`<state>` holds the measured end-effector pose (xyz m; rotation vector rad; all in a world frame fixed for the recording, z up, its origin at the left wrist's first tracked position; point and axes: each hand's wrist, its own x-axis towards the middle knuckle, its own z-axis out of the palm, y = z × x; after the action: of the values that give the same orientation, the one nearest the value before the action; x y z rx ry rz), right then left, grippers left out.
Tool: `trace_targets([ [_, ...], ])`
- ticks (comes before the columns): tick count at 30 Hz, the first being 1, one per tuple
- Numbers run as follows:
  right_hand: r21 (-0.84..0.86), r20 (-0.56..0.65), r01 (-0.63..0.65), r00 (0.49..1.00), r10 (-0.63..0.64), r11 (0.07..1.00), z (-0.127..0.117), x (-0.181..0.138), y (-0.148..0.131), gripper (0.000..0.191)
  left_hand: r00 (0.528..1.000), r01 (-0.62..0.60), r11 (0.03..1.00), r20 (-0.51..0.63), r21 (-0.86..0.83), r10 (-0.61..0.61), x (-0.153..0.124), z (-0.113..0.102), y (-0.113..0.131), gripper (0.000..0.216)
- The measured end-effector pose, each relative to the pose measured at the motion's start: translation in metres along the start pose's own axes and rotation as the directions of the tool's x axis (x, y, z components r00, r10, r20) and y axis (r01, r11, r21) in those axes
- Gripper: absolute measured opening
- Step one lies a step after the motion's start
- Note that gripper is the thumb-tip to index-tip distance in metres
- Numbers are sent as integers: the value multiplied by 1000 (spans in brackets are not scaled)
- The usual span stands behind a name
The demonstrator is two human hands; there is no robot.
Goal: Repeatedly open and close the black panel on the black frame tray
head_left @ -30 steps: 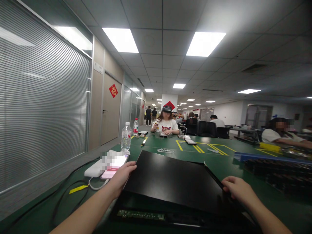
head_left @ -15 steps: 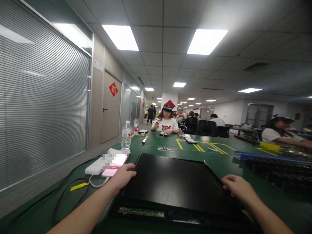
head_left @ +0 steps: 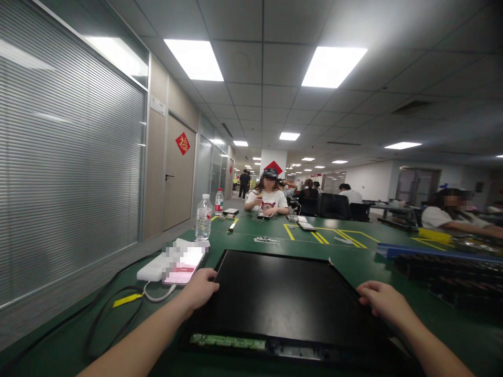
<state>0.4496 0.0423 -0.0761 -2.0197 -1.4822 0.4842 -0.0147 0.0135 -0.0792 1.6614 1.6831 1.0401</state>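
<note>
A large black LCD screen panel (head_left: 283,293) lies face up in front of me, with a dark frame around it. My left hand (head_left: 201,288) is closed at the panel's left edge, thumb towards the glossy surface. On the opposite side, the fingers of my right hand (head_left: 379,298) pinch the right edge. Along the near side of the panel a green circuit board strip (head_left: 228,342) shows in the dark frame. The undersides of both edges are hidden.
Left of the panel are a phone (head_left: 184,264), a white box-like device (head_left: 151,268), cables and a water bottle (head_left: 203,217). Dark stacked parts (head_left: 444,272) lie right behind a blue strip. A co-worker (head_left: 269,196) sits across the green table (head_left: 251,238).
The panel's far left corner has dropped slightly, and my left hand has sunk a little with it. More of the circuit board strip shows. My right hand stays nearly still.
</note>
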Motion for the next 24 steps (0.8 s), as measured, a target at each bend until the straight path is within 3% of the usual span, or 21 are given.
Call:
trace_targets([
  [12,15,-9,-3,1000,3,1000,0,-2,-2,29,998,-57,995,3,85,56,4,1,-2,19],
  [24,75,4,-18,1000,17,997,-2,-3,-4,26,1000,12,999,-1,32,-12,2,1,-3,20],
])
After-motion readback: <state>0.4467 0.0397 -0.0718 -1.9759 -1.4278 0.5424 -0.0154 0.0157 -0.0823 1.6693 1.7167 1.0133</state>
